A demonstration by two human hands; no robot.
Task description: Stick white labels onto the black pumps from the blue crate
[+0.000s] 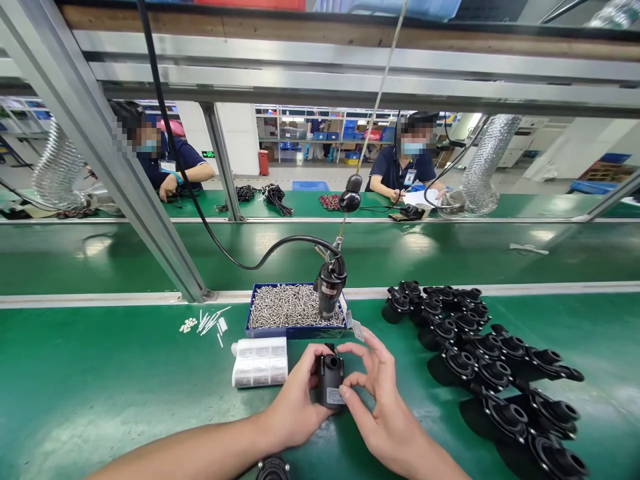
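Note:
My left hand is closed around a small black pump with a round spout at its top. A silvery printed label lies on the pump's front. My right hand curls at the pump's right side, its thumb on the label's edge and fingertips against the body. Close to its raised fingertips are small grey printed labels; whether they touch the fingers I cannot tell. Left of my hands lies a roll of white label sheets. Part of another black pump shows at the bottom edge.
A black power screwdriver hangs on a cord over a blue tray of screws. Several black pumps stand at right. White rings and strips lie at left. Behind a metal frame, two people sit at another bench.

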